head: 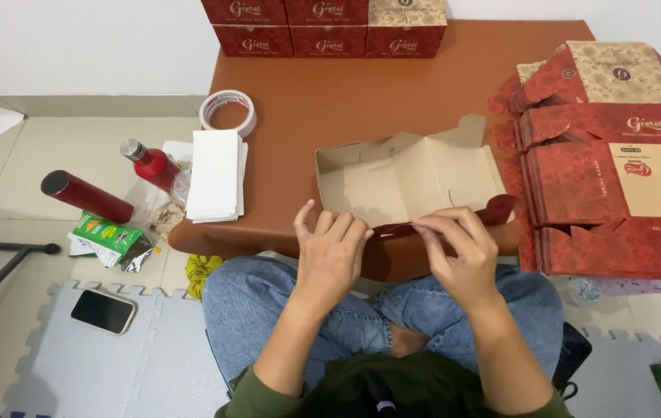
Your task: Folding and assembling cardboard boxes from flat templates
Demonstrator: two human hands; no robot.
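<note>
1. On the floor, seen from above: a person sits cross-legged at a low brown bench (361,93), which takes up most of the view.
2. Stack of flat, unfolded red cartons (609,193) covers the bench's right end; many not yet assembled.
3. Finished red boxes (322,27) stand in stacked rows at the far edge, all closed.
4. Half-folded carton (408,178) lies at the near edge, brown inside facing up, back and side walls raised, red front flap down toward the person. Judged midway through folding.
5. White sheet stack (216,174) sits on the bench's left end, tape roll (228,113) just behind it.
6. Left hand (330,255) presses on the front flap, fingers together and curled; grip is more a push than a pinch.
7. Right hand (458,248) pinches the red flap edge, fingers closed on it.
8. Floor, left: two red bottles (86,196), a green packet (106,232), a phone (103,311) on a grey mat.
</note>
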